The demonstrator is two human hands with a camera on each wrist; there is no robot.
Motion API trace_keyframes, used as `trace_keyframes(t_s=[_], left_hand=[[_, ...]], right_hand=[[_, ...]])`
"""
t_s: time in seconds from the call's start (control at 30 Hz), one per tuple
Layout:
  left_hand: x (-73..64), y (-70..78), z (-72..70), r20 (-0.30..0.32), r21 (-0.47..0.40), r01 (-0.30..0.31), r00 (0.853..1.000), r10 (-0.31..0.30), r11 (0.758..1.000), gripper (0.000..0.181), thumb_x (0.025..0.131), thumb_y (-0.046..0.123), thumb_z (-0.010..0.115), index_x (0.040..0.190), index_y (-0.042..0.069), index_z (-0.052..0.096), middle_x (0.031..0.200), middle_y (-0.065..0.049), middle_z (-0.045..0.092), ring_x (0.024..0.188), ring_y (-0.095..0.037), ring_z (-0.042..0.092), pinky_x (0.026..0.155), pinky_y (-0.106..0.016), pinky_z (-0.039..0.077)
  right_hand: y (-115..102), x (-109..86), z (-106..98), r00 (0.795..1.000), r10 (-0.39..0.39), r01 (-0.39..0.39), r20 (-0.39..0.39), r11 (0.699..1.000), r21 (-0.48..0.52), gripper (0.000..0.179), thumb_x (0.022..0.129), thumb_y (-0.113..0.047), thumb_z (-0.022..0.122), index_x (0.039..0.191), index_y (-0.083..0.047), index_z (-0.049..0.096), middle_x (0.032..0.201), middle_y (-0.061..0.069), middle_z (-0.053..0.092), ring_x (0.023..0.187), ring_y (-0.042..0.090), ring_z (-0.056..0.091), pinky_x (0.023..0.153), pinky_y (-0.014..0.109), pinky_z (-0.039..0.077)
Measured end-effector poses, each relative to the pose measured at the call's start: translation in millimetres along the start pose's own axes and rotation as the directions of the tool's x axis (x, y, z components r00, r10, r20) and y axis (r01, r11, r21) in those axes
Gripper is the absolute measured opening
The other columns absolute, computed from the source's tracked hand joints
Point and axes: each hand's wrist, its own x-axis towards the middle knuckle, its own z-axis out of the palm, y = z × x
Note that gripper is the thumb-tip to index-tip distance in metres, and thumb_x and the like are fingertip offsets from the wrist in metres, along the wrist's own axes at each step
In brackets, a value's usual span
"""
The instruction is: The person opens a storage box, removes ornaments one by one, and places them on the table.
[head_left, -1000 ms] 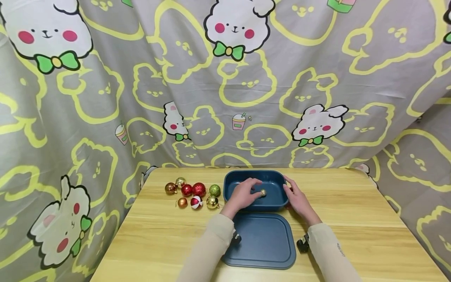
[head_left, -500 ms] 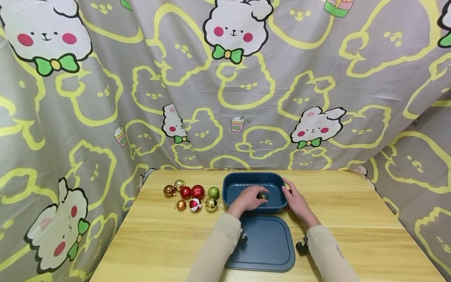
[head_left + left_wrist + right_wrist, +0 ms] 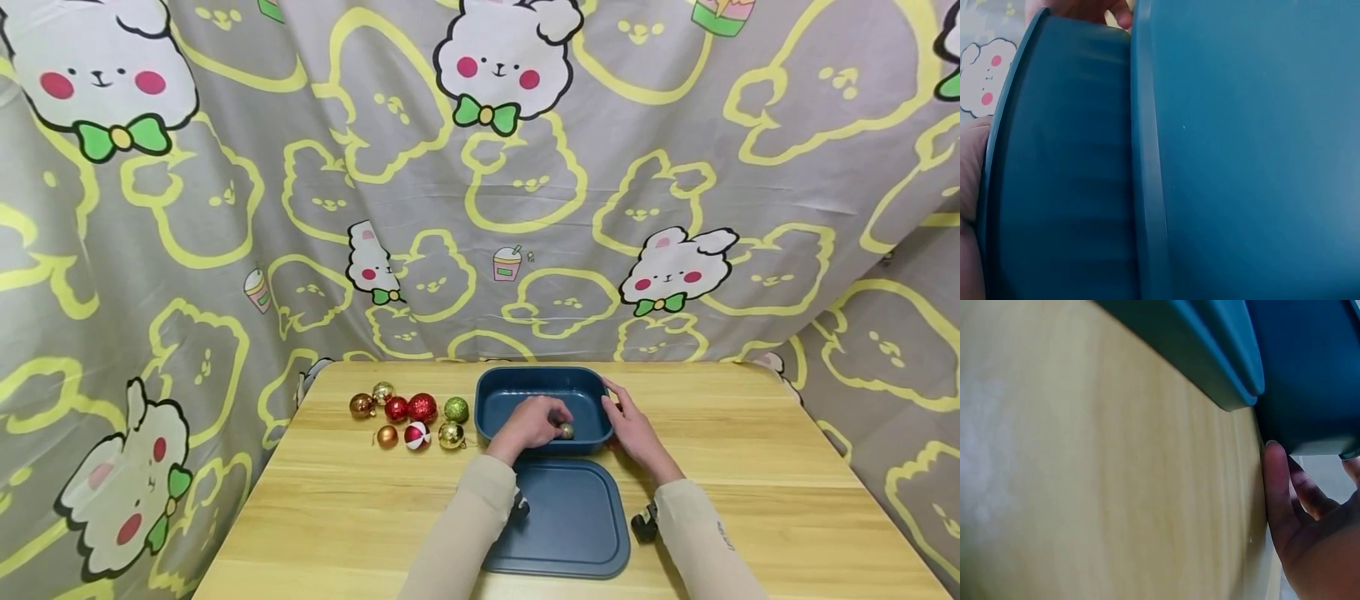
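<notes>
In the head view, a dark blue plastic box stands beyond its flat lid. My left hand reaches down inside it, fingers curled at a small gold bauble near the box's front wall. It looks pinched, though the fingers partly cover it. At the right end, my right hand grips the box by its side. The right wrist view has fingertips low against the outer wall, with another digit up near the rim. The left wrist view mostly holds the box wall and lid; the bauble is hidden there.
Left of the box lie several baubles: a green one, a shiny gold one, a red one, a red-and-white one and others. A patterned curtain hangs behind the wooden table.
My left hand has moved toward the box's front wall, the gold bauble shifting forward and slightly right. Its fingers have curled in more. My right hand stays at the box's right end.
</notes>
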Motion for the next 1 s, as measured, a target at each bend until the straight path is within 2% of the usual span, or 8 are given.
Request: trace_keyframes(t_s=[0.3, 0.43, 0.8, 1.0], left_hand=[[1.5, -0.7, 0.5, 0.06, -0.002, 0.01, 0.998, -0.009, 1.0, 0.007, 0.093, 0.024, 0.079, 0.1, 0.026, 0.08, 0.094, 0.012, 0.075, 0.095, -0.009, 0.065, 0.094, -0.027, 0.054], [1.8, -1.3, 0.8, 0.065, -0.018, 0.005, 0.998, -0.004, 1.0, 0.006, 0.093, 0.024, 0.079, 0.099, 0.025, 0.078, 0.091, 0.011, 0.073, 0.09, -0.008, 0.064, 0.091, -0.026, 0.054], [0.8, -3.5, 1.6, -0.032, -0.038, -0.08, 0.996, 0.079, 0.996, 0.01, 0.094, 0.025, 0.079, 0.1, 0.023, 0.073, 0.095, 0.008, 0.07, 0.087, -0.004, 0.062, 0.083, -0.021, 0.053], [-5.0, -4.9, 1.3, -0.093, -0.074, -0.113, 0.99, 0.106, 0.991, 0.013, 0.097, 0.024, 0.075, 0.108, 0.02, 0.071, 0.104, 0.004, 0.068, 0.092, -0.005, 0.067, 0.085, -0.02, 0.056]], right_hand=[[-0.5, -1.4, 0.8, 1.0, 0.002, -0.002, -0.005, 1.0, -0.011, 0.058, 0.111, -0.05, 0.037, 0.164, -0.027, 0.028, 0.123, 0.028, 0.059, 0.062, 0.024, 0.062, 0.056, 0.034, 0.057], [-1.1, -1.7, 0.0, 1.0, 0.007, -0.007, -0.007, 1.0, -0.013, 0.058, 0.111, -0.051, 0.037, 0.163, -0.028, 0.029, 0.124, 0.028, 0.059, 0.063, 0.025, 0.063, 0.057, 0.035, 0.057], [-1.2, -1.1, -0.7, 1.0, 0.005, -0.005, -0.002, 1.0, -0.007, 0.057, 0.111, -0.05, 0.037, 0.164, -0.029, 0.028, 0.127, 0.028, 0.059, 0.063, 0.024, 0.063, 0.057, 0.034, 0.057], [-1.7, -1.4, -0.5, 1.0, -0.005, 0.005, -0.001, 1.0, -0.01, 0.058, 0.112, -0.05, 0.037, 0.164, -0.027, 0.028, 0.126, 0.029, 0.059, 0.063, 0.024, 0.062, 0.057, 0.035, 0.057]])
